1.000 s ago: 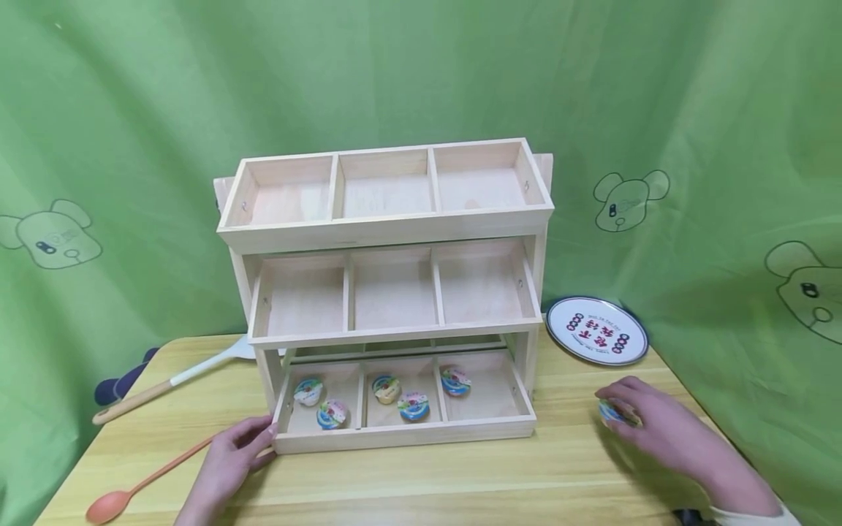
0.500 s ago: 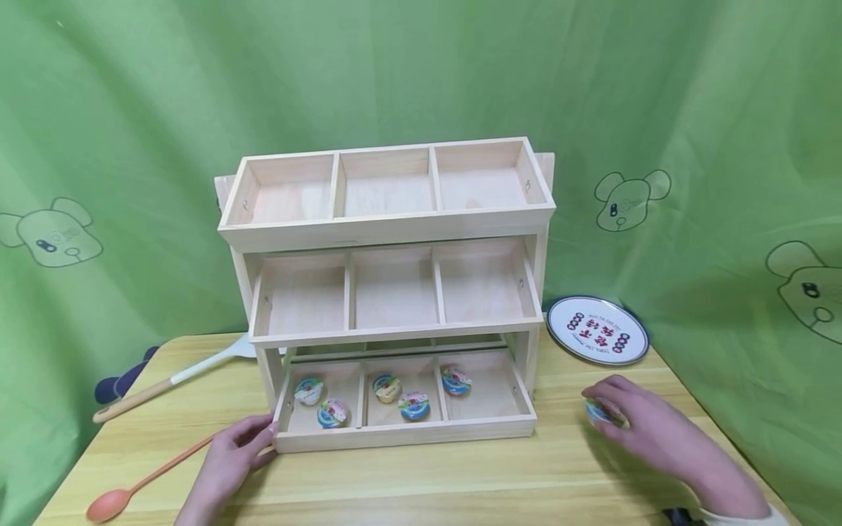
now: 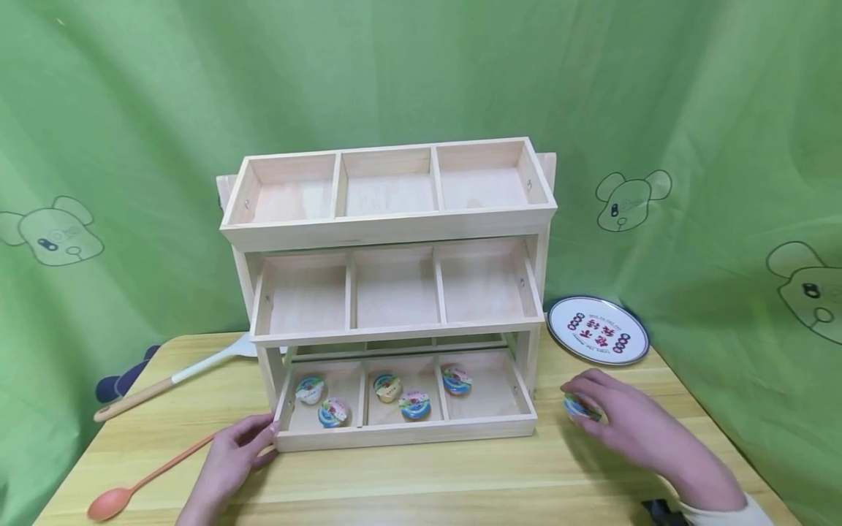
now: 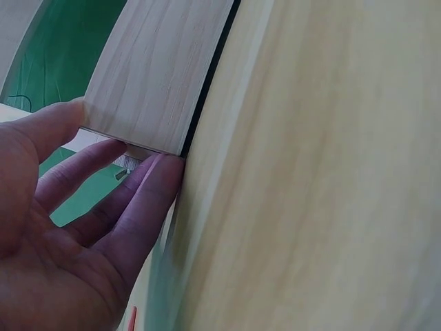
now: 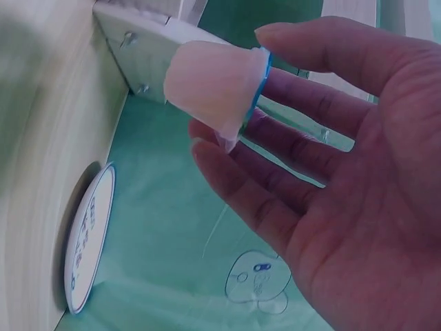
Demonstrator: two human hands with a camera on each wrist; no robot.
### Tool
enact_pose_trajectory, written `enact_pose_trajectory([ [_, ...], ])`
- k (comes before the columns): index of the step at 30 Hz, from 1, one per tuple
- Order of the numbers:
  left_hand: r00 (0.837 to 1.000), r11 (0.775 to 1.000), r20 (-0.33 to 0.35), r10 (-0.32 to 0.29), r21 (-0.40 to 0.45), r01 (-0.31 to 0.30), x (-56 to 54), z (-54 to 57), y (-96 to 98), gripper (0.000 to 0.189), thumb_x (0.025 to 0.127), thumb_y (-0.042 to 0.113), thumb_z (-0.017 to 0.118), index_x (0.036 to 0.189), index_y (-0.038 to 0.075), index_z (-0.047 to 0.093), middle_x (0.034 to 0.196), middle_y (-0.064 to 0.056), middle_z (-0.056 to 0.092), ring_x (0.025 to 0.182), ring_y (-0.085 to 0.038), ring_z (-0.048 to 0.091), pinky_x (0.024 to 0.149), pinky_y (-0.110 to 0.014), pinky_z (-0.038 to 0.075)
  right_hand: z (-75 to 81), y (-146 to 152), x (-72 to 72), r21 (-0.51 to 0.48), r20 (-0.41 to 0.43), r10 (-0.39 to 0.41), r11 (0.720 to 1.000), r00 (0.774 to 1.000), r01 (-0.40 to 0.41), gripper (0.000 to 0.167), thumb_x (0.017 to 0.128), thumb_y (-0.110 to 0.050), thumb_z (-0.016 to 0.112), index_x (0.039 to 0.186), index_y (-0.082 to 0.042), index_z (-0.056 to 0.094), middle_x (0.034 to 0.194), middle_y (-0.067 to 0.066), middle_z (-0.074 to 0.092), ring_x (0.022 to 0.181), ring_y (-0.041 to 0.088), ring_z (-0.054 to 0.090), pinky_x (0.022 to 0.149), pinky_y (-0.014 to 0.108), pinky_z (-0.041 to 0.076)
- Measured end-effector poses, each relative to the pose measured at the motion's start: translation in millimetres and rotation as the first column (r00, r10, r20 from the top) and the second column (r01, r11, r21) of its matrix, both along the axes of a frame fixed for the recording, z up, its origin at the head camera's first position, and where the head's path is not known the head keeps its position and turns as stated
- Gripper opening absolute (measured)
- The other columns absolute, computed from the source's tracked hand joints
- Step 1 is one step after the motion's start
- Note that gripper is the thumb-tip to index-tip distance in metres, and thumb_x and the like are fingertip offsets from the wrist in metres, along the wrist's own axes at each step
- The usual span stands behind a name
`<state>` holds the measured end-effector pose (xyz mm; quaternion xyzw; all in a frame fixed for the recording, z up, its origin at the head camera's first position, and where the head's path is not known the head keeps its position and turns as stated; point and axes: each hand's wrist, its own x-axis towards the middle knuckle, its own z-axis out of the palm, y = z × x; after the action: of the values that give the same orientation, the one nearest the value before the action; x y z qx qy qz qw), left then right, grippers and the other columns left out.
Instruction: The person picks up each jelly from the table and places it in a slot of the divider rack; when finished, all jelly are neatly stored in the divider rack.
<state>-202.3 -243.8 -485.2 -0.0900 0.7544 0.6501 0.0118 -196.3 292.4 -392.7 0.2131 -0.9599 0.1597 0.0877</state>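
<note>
My right hand (image 3: 621, 420) pinches a small jelly cup (image 5: 210, 83) by its lid between thumb and fingers, over the table to the right of the wooden rack. The cup's body is pale and translucent, its lid blue-edged. At the left front corner of the rack's bottom tray (image 3: 408, 437), my left hand (image 3: 230, 456) holds the tray's end, thumb at the upper corner of the front board and fingertips along its side. That tray has three compartments: two jelly cups in the left, two in the middle, and one jelly cup (image 3: 457, 380) in the right.
The middle tray (image 3: 395, 334) and top tray (image 3: 388, 228) hold nothing. A plate (image 3: 597, 331) with red characters lies right of the rack. On the left are an orange spoon (image 3: 110, 504) and a wooden-handled spatula (image 3: 204, 367). Green curtain (image 3: 395, 73) hangs behind.
My right hand has moved left, toward the rack, carrying the jelly cup. My left hand stays at the tray corner, and the cups in the tray have not moved.
</note>
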Motion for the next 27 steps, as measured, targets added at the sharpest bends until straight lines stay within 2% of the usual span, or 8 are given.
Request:
enact_pose_trajectory([
  [8,1.000,1.000,-0.005,0.000,0.012,0.000,0.0,0.1,0.5,0.041,0.097,0.010,0.063,0.131,-0.011,0.052,0.131,-0.028,0.052,0.111,-0.032,0.060,0.088,-0.032,0.058,6.5,-18.6,-4.3,0.009,-0.022,0.056,0.998,0.998,-0.056,0.030,0.085,-0.015,0.076,0.113,-0.010,0.069,0.111,-0.001,0.062,0.097,0.020,0.062,0.086,0.046,0.058],
  [17,1.000,1.000,0.005,-0.004,0.008,0.004,-1.3,0.6,0.2,0.044,0.096,0.013,0.064,0.132,-0.010,0.052,0.132,-0.028,0.051,0.113,-0.033,0.058,0.089,-0.032,0.058,8.7,-40.4,-11.6,-0.039,0.060,0.092,0.995,0.994,-0.090,0.034,0.084,-0.013,0.076,0.116,-0.008,0.067,0.113,-0.002,0.062,0.102,0.020,0.061,0.092,0.046,0.056],
  [27,1.000,1.000,0.004,0.000,0.006,0.000,-0.9,-0.4,0.4,0.044,0.096,0.013,0.064,0.132,-0.011,0.053,0.131,-0.028,0.052,0.113,-0.033,0.058,0.088,-0.033,0.059,6.7,-60.6,-20.3,-0.049,0.088,0.168,0.985,0.982,-0.164,0.035,0.084,-0.013,0.075,0.117,-0.006,0.066,0.111,-0.003,0.061,0.097,0.015,0.060,0.087,0.041,0.058],
])
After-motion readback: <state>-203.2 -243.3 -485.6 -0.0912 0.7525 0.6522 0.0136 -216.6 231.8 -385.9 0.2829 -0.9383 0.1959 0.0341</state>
